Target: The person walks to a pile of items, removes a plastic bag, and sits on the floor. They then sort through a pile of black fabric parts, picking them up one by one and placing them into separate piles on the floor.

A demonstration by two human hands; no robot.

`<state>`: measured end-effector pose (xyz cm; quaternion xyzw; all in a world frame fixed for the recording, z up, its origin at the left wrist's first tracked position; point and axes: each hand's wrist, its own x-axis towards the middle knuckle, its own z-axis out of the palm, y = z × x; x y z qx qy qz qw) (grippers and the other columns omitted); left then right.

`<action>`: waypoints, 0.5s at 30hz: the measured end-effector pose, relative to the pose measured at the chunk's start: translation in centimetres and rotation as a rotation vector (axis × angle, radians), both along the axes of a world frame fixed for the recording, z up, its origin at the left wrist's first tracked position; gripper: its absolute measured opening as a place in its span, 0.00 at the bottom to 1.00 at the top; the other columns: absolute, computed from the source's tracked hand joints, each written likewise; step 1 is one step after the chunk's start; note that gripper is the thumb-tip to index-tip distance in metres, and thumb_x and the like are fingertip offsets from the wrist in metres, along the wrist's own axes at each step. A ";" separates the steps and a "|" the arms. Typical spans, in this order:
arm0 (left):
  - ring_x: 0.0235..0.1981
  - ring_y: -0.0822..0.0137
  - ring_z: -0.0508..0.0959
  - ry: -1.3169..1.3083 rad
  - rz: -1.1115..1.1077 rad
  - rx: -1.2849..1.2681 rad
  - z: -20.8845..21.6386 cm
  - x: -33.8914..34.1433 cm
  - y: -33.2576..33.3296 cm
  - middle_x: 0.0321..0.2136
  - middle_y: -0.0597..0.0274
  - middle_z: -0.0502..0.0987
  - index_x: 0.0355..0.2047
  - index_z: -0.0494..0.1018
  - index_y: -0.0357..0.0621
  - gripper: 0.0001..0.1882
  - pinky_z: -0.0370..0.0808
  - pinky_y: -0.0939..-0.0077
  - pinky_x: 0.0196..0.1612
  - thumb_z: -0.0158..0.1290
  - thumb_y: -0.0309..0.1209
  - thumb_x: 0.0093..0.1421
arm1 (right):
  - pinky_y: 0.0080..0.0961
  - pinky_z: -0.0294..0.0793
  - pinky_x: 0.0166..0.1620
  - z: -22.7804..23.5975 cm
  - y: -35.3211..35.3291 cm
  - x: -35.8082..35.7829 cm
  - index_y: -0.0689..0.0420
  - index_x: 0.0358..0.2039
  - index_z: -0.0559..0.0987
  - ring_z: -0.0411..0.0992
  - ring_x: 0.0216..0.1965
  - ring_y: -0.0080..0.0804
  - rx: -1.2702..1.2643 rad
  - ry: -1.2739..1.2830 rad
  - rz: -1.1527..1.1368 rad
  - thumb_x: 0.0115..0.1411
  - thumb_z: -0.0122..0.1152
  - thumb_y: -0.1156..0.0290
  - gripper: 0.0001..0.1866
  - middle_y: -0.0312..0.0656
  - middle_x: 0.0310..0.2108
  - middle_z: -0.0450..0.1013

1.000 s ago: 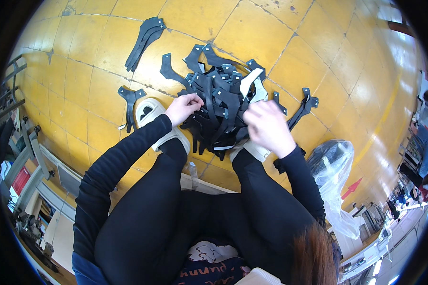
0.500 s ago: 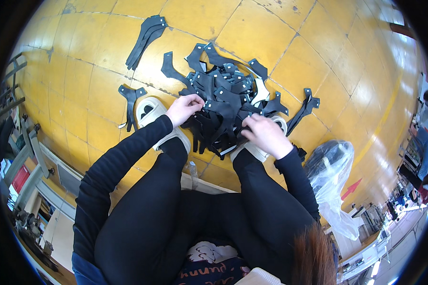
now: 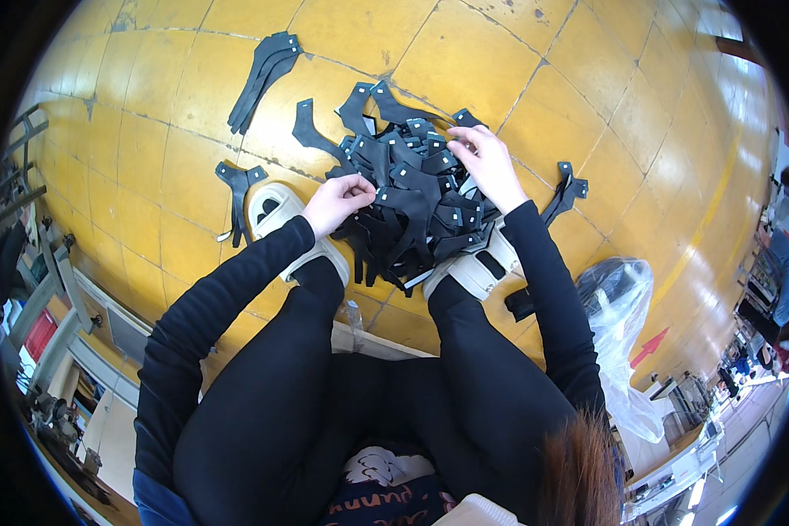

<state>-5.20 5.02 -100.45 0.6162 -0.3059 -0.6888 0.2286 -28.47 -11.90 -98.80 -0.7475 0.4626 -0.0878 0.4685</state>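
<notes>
Between my feet lies a heap of dark grey flat cut pieces (image 3: 416, 180), many of them forked at one end and bearing small pale stickers. At the heap's left edge my left hand (image 3: 340, 203) is closed in a pinch on the corner of a dark cut piece (image 3: 403, 203). My right hand (image 3: 486, 165) hovers over the heap's upper right, thumb and forefinger apart, close to a stickered piece (image 3: 467, 117). Nothing shows between those fingers. My right hand and wrist hide part of the heap.
A fanned stack of similar pieces (image 3: 263, 79) lies at the far left on yellow floor tiles (image 3: 465, 48). Smaller bundles lie beside my left shoe (image 3: 276, 206) and to the right (image 3: 568, 188). A clear plastic bag (image 3: 618, 298) rests right of my leg; metal frames (image 3: 70, 289) stand left.
My right hand has moved away from me, from beside my right shoe to the heap's upper right. My left hand keeps its pinch in nearly the same place.
</notes>
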 end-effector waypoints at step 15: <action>0.26 0.81 0.70 0.009 0.117 -0.026 0.1 0.2 0.2 0.25 0.72 0.74 0.36 0.76 0.41 0.07 0.69 0.84 0.31 0.53 0.30 0.60 | 0.14 0.67 0.33 -0.1 1.2 -0.5 0.62 0.33 0.78 0.70 0.29 0.14 0.445 -0.128 -0.197 0.55 0.62 0.72 0.08 0.32 0.26 0.75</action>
